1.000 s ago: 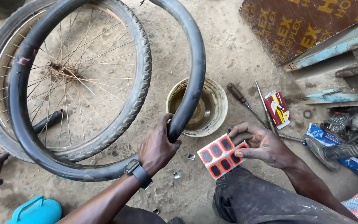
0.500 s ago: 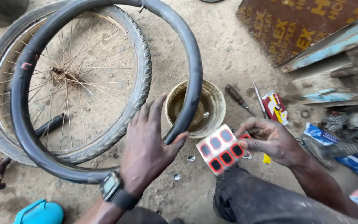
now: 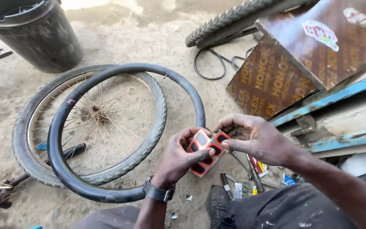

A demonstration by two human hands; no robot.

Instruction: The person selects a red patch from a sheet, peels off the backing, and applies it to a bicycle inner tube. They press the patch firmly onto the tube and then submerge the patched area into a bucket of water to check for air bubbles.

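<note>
In the middle of the head view, over the sandy ground [image 3: 140,38], both hands meet on a sheet of tyre patches [image 3: 206,152], red with black ovals. The left hand [image 3: 178,159] pinches its lower-left edge between thumb and fingers, and the right hand [image 3: 255,138] is closed on its upper-right corner with fingertips curled in (it looks like one patch is being picked or peeled off the sheet, so the step in hand seems to be choosing a patch). Freeing one would call for a firm hold by the left hand while the right lifts a corner cleanly. At nine o'clock from the hands lies a black inner tube [image 3: 64,169], draped over a spoked bicycle wheel [image 3: 94,123] lying flat. Small tools [image 3: 250,174] are scattered at five o'clock. At eleven o'clock stands a black bucket [image 3: 34,38]; its contents cannot be made out. At two o'clock a brown wooden box [image 3: 284,72] leans, closed side showing.
</note>
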